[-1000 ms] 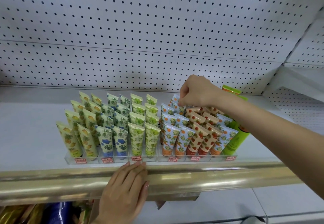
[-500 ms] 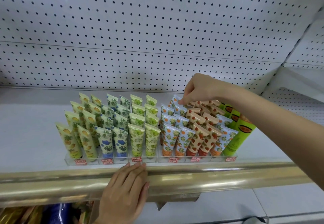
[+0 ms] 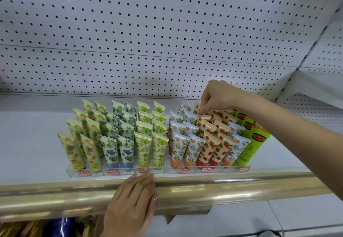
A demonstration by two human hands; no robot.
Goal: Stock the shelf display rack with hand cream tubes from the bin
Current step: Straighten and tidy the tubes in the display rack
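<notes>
Above the rack [image 3: 118, 172], right hand [image 3: 219, 95] pinches a tube [image 3: 196, 107] (wrist dropped); left hand [image 3: 133, 199] flat on rail [image 3: 241, 190].

Red labels [image 3: 143, 170] on display rack [image 3: 126, 172] front: print illegible. Goods [image 3: 59, 227] below rack: blurred, cropped. Right hand [image 3: 217, 95] at rack's rear tubes [image 3: 197, 106]: grip indiscernible.

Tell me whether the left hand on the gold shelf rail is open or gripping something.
Open: the left hand lies flat, fingers straight, on the gold rail, holding nothing.
</notes>
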